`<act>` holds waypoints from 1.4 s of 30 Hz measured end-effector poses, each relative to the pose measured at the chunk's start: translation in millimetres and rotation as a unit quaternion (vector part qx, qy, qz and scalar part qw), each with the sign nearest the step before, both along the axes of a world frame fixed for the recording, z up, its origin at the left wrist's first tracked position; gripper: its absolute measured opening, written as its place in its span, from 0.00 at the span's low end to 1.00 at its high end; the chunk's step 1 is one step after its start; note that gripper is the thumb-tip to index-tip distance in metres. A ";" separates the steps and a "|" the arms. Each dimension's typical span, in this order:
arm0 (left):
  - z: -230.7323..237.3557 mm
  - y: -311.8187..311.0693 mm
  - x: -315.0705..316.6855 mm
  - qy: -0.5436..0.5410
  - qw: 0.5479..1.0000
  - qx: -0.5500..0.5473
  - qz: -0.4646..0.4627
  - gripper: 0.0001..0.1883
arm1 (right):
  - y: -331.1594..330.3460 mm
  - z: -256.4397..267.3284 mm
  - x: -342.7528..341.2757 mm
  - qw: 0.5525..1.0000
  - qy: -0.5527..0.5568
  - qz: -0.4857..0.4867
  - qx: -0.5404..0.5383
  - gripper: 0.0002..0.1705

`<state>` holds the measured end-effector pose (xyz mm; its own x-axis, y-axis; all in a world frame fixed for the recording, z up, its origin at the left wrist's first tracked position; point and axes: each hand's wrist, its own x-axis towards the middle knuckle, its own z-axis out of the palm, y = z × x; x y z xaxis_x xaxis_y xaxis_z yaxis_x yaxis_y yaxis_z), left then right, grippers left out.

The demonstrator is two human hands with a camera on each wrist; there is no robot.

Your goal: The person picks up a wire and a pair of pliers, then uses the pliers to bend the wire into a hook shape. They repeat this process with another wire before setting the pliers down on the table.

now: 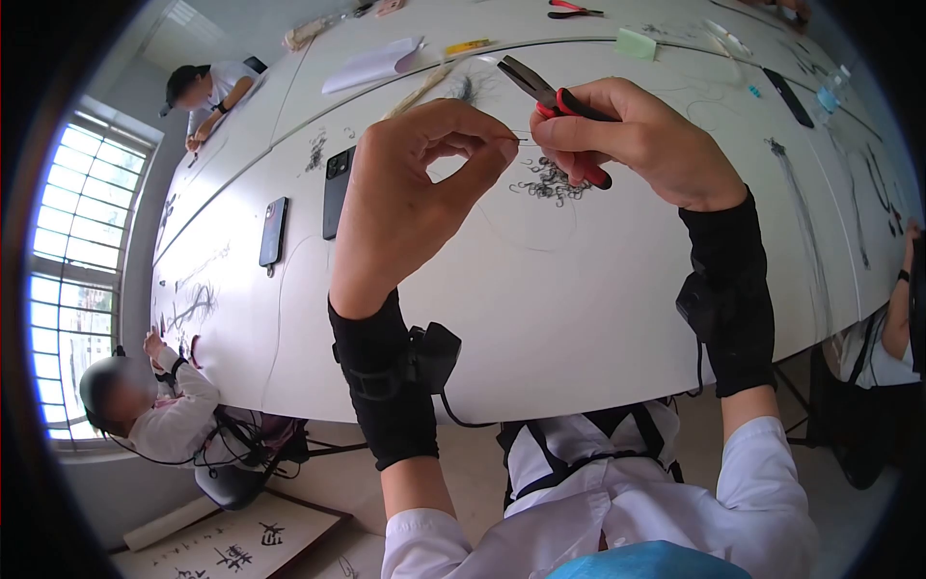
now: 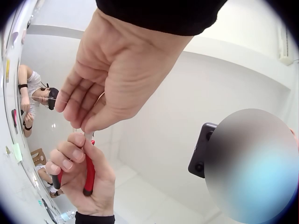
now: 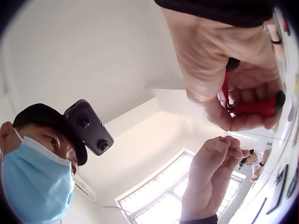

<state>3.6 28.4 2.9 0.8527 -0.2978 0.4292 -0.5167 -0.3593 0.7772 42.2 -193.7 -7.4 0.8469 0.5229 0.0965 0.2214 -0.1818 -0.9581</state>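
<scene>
My left hand (image 1: 415, 193) is raised over the white table, pinching a short, thin dark wire (image 1: 523, 141) between thumb and index fingertip. Close on its right, my right hand (image 1: 656, 145) holds pliers (image 1: 529, 81) with red and black handles, their jaws angled up and to the left. The right thumb and index fingertip sit right beside the wire. In the left wrist view the two hands' fingertips meet, with the red handle (image 2: 89, 175) lying across the right palm. Behind the hands lies a pile of small curled dark wire pieces (image 1: 552, 183).
Two phones (image 1: 274, 232) (image 1: 338, 193) lie left of my left hand. White paper (image 1: 374, 64), a green note (image 1: 636, 43) and other red-handled pliers (image 1: 576, 10) are farther back. Long dark strands (image 1: 801, 222) lie at right. Other people sit around the table.
</scene>
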 end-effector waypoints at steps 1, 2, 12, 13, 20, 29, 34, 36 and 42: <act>0.1 0.7 0.3 0.000 1.000 0.003 0.003 0.05 | -1.2 -1.5 1.6 1.000 -0.002 -0.003 -0.005 0.22; 0.2 1.6 0.6 0.000 1.000 0.005 0.005 0.05 | 0.2 -2.9 1.7 1.000 -0.009 -0.004 0.016 0.22; -1.4 -0.2 1.3 -0.013 1.000 0.014 0.005 0.05 | 2.9 -2.1 1.6 1.000 -0.018 0.012 -0.009 0.21; -1.4 0.9 1.7 -0.013 1.000 0.016 0.008 0.05 | 2.2 -2.4 1.9 1.000 -0.025 0.007 -0.006 0.22; -1.7 -1.9 1.0 -0.014 1.000 0.018 0.007 0.06 | 3.5 -0.9 1.5 1.000 -0.004 0.003 0.015 0.19; -2.3 -1.7 3.1 -0.026 0.999 0.023 0.005 0.06 | 4.7 -5.2 2.4 1.000 -0.009 -0.012 0.021 0.18; 0.2 -2.2 0.7 0.002 0.997 0.051 0.061 0.07 | 1.8 -2.5 1.8 0.994 -0.028 -0.079 0.068 0.16; 1.5 -1.9 1.0 0.018 0.994 0.084 0.075 0.09 | 3.7 0.3 -2.4 0.996 -0.034 -0.075 0.041 0.17; -4.1 -2.5 4.0 0.017 0.994 0.059 0.087 0.09 | 5.4 -0.5 -5.1 0.997 -0.040 -0.071 -0.016 0.18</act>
<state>7.7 25.9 -1.2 0.9092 -0.1914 0.3697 -0.4127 -0.5304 0.7405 37.1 -188.3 -7.9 0.9032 0.4014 0.1520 0.2668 -0.2475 -0.9314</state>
